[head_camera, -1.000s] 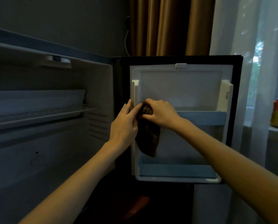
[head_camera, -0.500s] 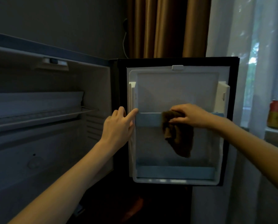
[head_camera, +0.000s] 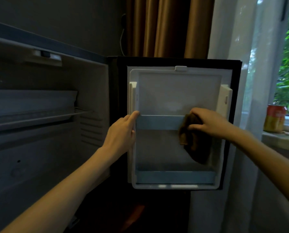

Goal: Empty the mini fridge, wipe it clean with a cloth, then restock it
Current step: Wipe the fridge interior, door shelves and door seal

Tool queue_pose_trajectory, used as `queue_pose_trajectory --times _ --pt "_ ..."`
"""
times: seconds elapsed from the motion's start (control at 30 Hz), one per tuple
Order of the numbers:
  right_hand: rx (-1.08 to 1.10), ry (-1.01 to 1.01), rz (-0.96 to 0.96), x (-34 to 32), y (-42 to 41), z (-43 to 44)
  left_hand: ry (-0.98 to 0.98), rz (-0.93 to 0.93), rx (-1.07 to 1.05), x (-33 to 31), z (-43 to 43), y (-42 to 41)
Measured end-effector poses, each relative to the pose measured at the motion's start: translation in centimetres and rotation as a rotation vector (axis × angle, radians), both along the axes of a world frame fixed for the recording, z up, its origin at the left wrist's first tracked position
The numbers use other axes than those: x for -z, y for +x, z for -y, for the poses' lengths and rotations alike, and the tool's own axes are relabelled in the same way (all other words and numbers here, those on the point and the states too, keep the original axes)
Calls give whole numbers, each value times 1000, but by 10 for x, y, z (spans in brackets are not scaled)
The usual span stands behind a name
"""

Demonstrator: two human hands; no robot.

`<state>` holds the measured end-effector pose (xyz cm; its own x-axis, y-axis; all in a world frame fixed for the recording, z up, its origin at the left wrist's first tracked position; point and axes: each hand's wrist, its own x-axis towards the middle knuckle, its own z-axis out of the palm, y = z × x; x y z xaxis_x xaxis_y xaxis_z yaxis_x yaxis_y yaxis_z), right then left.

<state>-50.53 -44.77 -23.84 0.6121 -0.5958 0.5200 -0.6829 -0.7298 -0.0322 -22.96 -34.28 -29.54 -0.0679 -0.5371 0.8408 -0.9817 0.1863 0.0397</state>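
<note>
My right hand grips a bunched brown cloth and presses it against the right end of the upper rail of the open fridge door. The cloth's loose tail hangs below that rail. My left hand rests at the rail's left end, fingers straight and pressed together, forefinger tip touching the door liner. Left of the rail, the fridge cavity stands open. Well right of the rail, a can stands on the windowsill.
</note>
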Motion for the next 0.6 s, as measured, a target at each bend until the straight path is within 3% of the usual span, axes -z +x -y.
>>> queue_pose_trajectory --times 0.3,0.47,0.6 --pt "-31 -209 91 10 144 -39 7 40 -18 -4 3 5" --pt "-172 -166 -34 5 101 -23 -31 222 -200 -9 -4 11" --pt "-142 -72 -137 -4 17 -3 -27 225 -226 -10 -3 9"
